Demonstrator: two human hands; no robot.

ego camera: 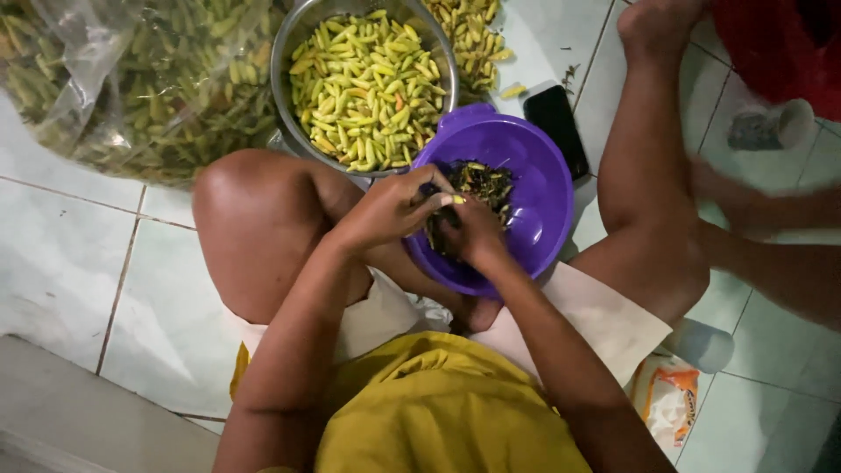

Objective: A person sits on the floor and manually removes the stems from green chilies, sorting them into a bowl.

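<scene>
Head view: left hand (385, 210) & right hand (473, 232) meet over round purple plastic bowl (534, 166), both fingertip grips pinching one small yellow-green chilli (455, 200) between them, long axis approx. left-right, steel bowl of chillies (289, 52) just beyond on floor.

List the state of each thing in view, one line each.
left hand: pinching a small chili
right hand: closed at the same chili
purple bowl: tilted, part-filled with dark stems
metal bowl: upright, heaped with chilies
plastic bag: open, full
phone: screen dark
</scene>
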